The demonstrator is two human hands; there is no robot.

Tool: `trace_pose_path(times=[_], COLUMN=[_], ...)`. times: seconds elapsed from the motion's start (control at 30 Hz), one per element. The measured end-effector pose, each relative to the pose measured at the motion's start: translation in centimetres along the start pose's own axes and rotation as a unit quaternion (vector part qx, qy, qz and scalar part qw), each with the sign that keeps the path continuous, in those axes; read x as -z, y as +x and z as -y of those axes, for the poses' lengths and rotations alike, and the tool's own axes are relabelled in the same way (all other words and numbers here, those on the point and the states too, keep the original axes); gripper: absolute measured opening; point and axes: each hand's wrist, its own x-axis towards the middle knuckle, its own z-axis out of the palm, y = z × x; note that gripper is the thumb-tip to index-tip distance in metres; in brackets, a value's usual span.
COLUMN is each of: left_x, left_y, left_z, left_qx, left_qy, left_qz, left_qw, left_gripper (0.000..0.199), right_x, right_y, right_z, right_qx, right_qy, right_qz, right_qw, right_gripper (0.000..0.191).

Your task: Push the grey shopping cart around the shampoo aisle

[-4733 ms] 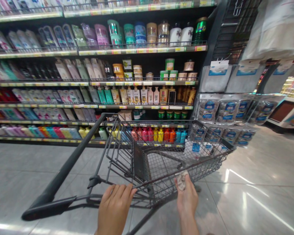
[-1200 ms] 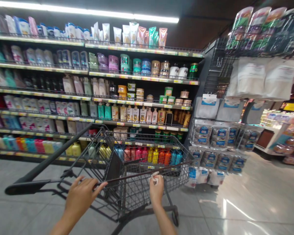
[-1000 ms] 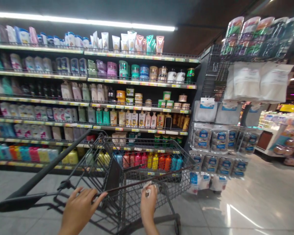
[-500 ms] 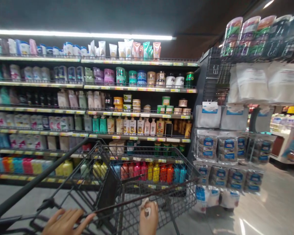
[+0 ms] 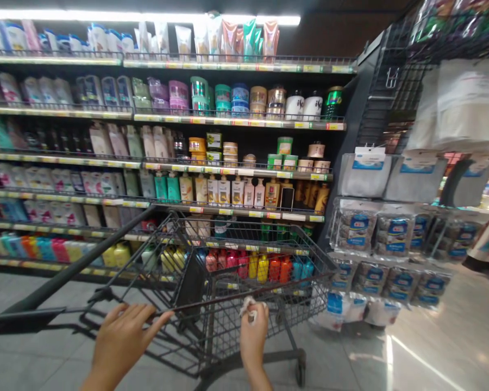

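Observation:
A dark metal shopping cart (image 5: 269, 312) stands before me, its wire basket turned sideways to my view. My left hand (image 5: 126, 331) is on the near top rail, fingers curled over it and thumb stretched along it. The rail's thin dark bar (image 5: 204, 301) runs between my two hands. My right hand (image 5: 255, 328) is closed around a crumpled white wipe (image 5: 248, 305), held up against the same rail. How the fingers grip the wipe underneath is hidden. The cart's push handle (image 5: 28, 320) is to the left of my left hand.
Shelves (image 5: 236, 209) of bottles, jars and tubes line the wall behind the cart. To the right, a rack holds hanging packs of scouring pads (image 5: 358, 231) and pale cloth items (image 5: 468, 108). A cart wheel (image 5: 300, 369) rests on the grey floor (image 5: 415, 347).
My view has tilted downward, so the shelves sit higher and more of the cart and my forearms shows. Both hands keep about the same places along the rail.

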Motion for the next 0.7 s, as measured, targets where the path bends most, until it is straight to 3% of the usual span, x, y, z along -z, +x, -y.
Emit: trace_pose_path(times=[0.1, 0.3, 0.53, 0.7], left_x=[-0.3, -1.3, -2.0, -2.4], left_y=[0.3, 0.8, 1.6, 1.6], left_z=[-0.2, -0.1, -0.3, -0.1], left_qx=[-0.051, -0.066, -0.068, -0.047], left_qy=[0.059, 0.08, 0.101, 0.089], left_qz=[-0.006, -0.012, -0.012, 0.018], left_qw=[0.997, 0.995, 0.992, 0.995], left_gripper=[0.04, 0.037, 0.04, 0.04], right_x=[0.9, 2.5, 3.2, 5.8], right_y=[1.0, 2.7, 3.7, 6.1], right_z=[-2.1, -5.8, -7.5, -9.0], right_qx=[-0.007, -0.009, -0.031, -0.051], right_qy=[-0.015, -0.023, -0.04, -0.056], right_qz=[-0.019, -0.001, -0.031, -0.076], right_qw=[1.0, 1.0, 0.998, 0.994], right_gripper=[0.006, 0.006, 0.008, 0.015])
